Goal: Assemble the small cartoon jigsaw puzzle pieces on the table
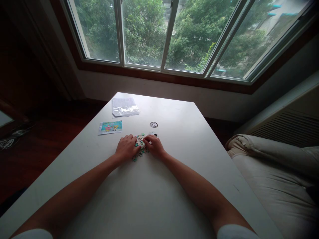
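Note:
A small heap of jigsaw puzzle pieces (140, 143), green, teal and pale, lies loose on the white table between my hands. My left hand (126, 147) rests palm down at the heap's left edge, its thumb apart from the fingers and touching the pieces. At the right edge is my right hand (155, 146), fingers curled and thumb and forefinger drawn together over the heap. Whatever sits between those fingertips is too small to make out. Just beyond the right hand lies a round black-and-white item (154, 135), partly covered by the fingers.
A coloured cartoon picture sheet (110, 127) lies left of the heap on the white table (174, 113). Behind it are a clear plastic bag and papers (125, 107). Another round black-and-white item (154, 124) lies farther back. A pale sofa (269, 172) stands right, windows ahead.

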The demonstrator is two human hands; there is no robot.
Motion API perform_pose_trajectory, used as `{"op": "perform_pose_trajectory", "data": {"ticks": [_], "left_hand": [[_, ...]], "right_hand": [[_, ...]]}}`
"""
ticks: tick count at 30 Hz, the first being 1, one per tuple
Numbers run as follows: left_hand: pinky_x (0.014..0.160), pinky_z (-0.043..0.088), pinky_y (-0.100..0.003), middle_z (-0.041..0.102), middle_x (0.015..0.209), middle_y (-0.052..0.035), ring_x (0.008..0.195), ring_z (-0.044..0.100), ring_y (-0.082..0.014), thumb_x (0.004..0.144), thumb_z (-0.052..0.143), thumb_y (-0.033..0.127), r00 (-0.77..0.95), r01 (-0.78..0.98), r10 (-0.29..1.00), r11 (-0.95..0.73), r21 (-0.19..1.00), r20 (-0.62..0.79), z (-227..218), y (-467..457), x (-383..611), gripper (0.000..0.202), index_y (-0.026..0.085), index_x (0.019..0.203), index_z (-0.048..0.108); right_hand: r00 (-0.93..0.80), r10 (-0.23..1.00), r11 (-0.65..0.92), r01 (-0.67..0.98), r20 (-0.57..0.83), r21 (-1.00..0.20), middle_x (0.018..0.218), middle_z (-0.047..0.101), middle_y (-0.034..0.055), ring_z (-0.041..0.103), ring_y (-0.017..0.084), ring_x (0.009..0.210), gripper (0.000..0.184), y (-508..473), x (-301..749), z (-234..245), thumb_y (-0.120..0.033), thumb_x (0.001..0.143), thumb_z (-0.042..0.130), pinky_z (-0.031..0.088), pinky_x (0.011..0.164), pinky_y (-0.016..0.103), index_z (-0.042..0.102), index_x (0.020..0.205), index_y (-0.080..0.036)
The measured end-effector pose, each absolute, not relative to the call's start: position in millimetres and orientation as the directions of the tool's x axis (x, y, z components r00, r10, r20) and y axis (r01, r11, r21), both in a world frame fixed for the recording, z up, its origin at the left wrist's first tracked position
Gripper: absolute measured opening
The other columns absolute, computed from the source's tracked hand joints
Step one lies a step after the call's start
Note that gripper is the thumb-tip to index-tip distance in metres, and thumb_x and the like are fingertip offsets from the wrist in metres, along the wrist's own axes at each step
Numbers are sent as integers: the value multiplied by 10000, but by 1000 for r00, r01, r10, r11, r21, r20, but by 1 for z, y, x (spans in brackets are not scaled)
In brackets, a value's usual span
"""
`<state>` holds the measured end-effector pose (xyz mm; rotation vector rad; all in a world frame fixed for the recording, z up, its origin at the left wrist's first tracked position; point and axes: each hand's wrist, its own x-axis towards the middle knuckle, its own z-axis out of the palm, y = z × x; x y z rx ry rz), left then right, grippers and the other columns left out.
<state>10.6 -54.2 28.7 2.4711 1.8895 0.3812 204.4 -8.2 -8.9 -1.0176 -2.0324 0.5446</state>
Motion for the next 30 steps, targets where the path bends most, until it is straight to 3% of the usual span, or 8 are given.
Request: {"op": "perform_pose_trajectory", "data": {"ticks": [8, 19, 30], "left_hand": [[847, 412, -377, 623, 1048, -84, 1001, 566, -270, 842, 632, 293, 273, 940, 949, -298, 165, 156, 26, -53, 8, 133, 237, 962, 615], [790, 422, -353, 611, 972, -70, 932, 565, -251, 797, 629, 251, 258, 932, 957, -283, 225, 131, 25, -48, 6, 100, 227, 878, 574], [890, 424, -366, 650, 1061, -73, 1003, 585, -249, 874, 524, 146, 303, 902, 937, -341, 265, 173, 22, -47, 4, 274, 244, 1116, 607]], "right_hand": [[-373, 816, 577, 486, 442, -656, 798, 627, 21, 532, 173, 797, 155, -8, 204, -9, -262, 939, 583, 406, 776, 293, 685, 833, -213], [-388, 807, 589, 478, 445, -652, 794, 617, 19, 528, 170, 796, 157, -9, 205, -6, -254, 939, 588, 393, 757, 288, 675, 817, -205], [-396, 804, 593, 478, 444, -648, 803, 623, 19, 530, 169, 790, 150, -9, 205, -7, -249, 934, 592, 394, 764, 288, 681, 818, -213]]}}
